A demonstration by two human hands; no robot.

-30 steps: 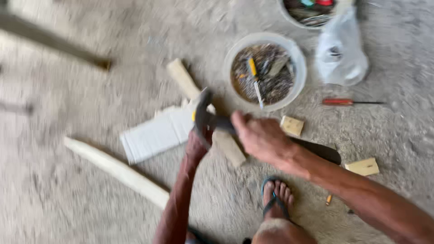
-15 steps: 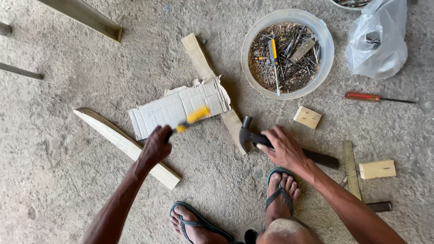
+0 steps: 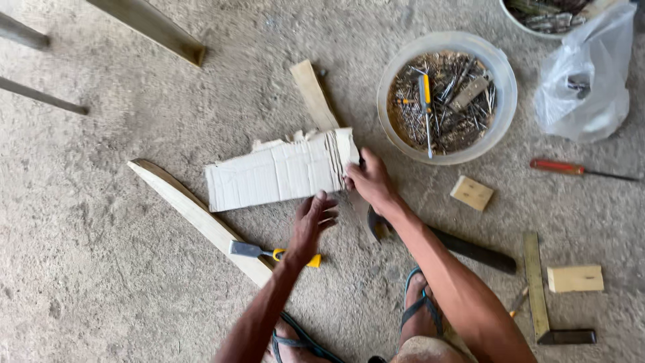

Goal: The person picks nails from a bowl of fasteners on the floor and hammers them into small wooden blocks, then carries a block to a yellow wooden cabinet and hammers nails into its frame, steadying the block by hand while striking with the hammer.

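Observation:
My right hand (image 3: 371, 181) grips the right edge of a torn white cardboard piece (image 3: 269, 176) lying flat on the concrete floor. With its fingers spread, my left hand (image 3: 311, 225) hovers just below the cardboard's lower edge and holds nothing. Under its wrist lies a chisel (image 3: 250, 250) with a yellow handle, resting across a long curved wooden slat (image 3: 191, 210). A hammer (image 3: 470, 250) with a dark handle lies on the floor beside my right forearm. A straight wooden strip (image 3: 311, 94) pokes out from behind the cardboard.
A round bowl (image 3: 396, 138) of nails and small tools stands at upper right, beside a plastic bag (image 3: 584, 87). A red screwdriver (image 3: 557, 167), two wood blocks (image 3: 471, 193) (image 3: 574, 277) and a try square (image 3: 536, 289) lie right. Beams (image 3: 151, 27) at upper left. My sandalled feet are below.
My left hand has laid the chisel down on the slat and opened. My right hand has let go of the hammer and taken the cardboard's right edge.

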